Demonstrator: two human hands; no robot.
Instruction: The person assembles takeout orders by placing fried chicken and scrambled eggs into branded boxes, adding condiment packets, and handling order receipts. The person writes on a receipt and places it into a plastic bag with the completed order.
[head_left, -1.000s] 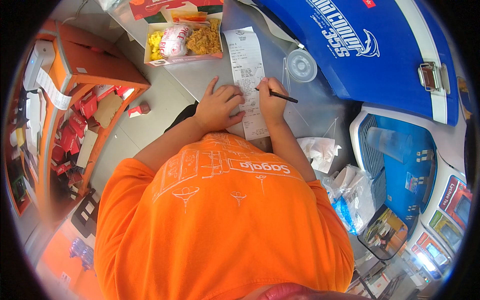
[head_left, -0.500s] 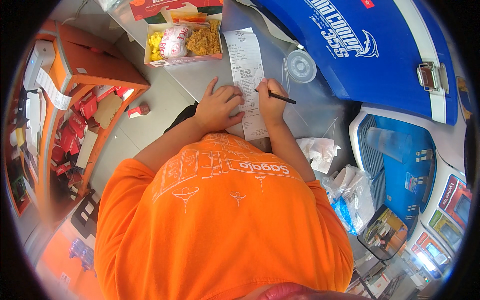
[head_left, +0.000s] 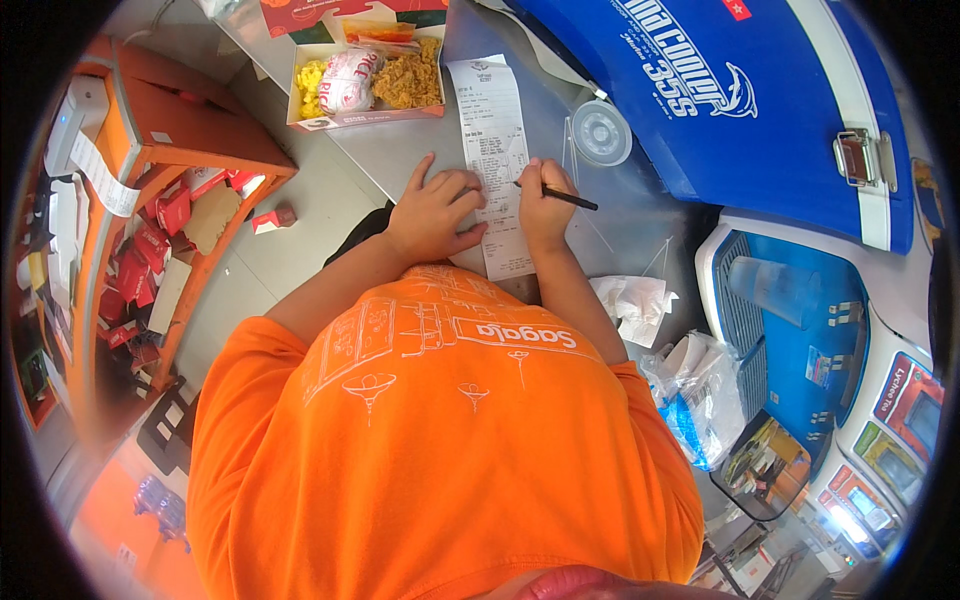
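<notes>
A long white paper receipt (head_left: 488,105) lies on the metal counter in front of me. My left hand (head_left: 432,212) rests flat at its left edge, fingers spread, thumb and fingertips touching the paper. Between the fingers of my right hand (head_left: 547,212) is a slim black pen (head_left: 574,198), its tip at the receipt's right side, around mid-length. Just beyond the left hand stands an open meal box (head_left: 372,118) with fried chicken (head_left: 408,82), a round wrapped bundle (head_left: 350,82), yellow food pieces and sauce packets.
A round clear lid (head_left: 602,132) lies right of the receipt, near a big blue cooler box (head_left: 730,100). Crumpled tissue (head_left: 635,305), a plastic bag (head_left: 700,390) and a blue tray with a clear cup (head_left: 775,288) are at right. An orange shelf (head_left: 200,110) holds red boxes at left.
The pen has shifted very slightly to the right and tilted a little in my right hand. My left hand keeps its place on the receipt.
</notes>
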